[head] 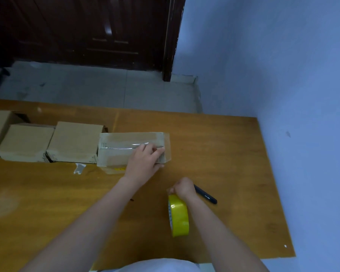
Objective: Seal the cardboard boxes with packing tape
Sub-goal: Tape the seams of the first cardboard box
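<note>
Four cardboard boxes are sitting in a row on the wooden table point(214, 154), and we are pressing our left hand point(145, 160), fingers flat, on the taped box point(114, 148) at the row's right end. Nearer us than that box, our right hand point(183, 188) is gripping the yellow tape roll point(178, 216), beside a black pen point(206, 195)

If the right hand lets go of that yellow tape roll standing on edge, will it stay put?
Probably not. The yellow tape roll stands on its rim on the smooth wooden table, so it may roll or tip flat. The right hand grips its top; it looks rigid and fairly light.
</note>
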`<state>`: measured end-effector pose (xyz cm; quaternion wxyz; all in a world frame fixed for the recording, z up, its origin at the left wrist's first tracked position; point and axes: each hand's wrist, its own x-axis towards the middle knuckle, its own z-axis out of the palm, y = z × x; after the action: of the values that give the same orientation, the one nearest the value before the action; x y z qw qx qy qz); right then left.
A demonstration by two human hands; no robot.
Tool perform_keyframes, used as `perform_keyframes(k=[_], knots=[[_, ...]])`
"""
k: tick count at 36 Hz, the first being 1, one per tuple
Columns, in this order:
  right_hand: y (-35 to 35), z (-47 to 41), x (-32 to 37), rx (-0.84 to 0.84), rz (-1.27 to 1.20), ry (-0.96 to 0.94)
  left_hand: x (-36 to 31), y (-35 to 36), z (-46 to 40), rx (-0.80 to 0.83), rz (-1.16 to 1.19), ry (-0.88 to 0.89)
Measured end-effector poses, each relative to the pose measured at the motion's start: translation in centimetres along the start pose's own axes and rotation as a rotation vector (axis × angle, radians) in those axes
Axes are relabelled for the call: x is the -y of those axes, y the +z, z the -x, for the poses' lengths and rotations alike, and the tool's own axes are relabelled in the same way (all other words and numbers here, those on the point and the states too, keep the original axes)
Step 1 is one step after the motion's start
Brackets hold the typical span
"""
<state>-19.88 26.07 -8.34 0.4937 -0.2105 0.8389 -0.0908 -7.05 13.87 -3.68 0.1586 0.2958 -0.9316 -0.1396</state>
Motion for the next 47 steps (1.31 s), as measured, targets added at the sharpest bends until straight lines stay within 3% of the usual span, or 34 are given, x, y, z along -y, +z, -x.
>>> perform_keyframes(k=[13,20,32,36,40,43,47], knots=[[-3.5,-4.3,2.6,-0.325,0.249,-0.2,1.0,0.7,0.2,-0.042,0.154,-0.024],[-3.3,-4.5,2.3,-0.341,0.329,-0.366,1.1,1.0,0.3,-0.057,0.167,-0.014],[-3.3,-4.0,3.0,-0.391,0.621,-0.396,1.0,0.6,0.3,-0.034,0.147,-0.006],[-3.3,-4.4,3.3,-0.382,0.661,-0.287,1.0,0.5,0.3,-0.01,0.147,-0.009],[-3.5,-4.4,3.8,-0.406,0.618,-0.086,0.9,0.3,0.3,-0.008,0.139,-0.007],[-3.5,-4.4,4.2,-0.359,0.438,0.021,0.9,0.3,0.3,-0.003,0.128,-0.01],[-3.9,-4.2,4.5,-0.453,0.186,-0.029,1.0,0.1,0.2,0.003,0.121,0.008]])
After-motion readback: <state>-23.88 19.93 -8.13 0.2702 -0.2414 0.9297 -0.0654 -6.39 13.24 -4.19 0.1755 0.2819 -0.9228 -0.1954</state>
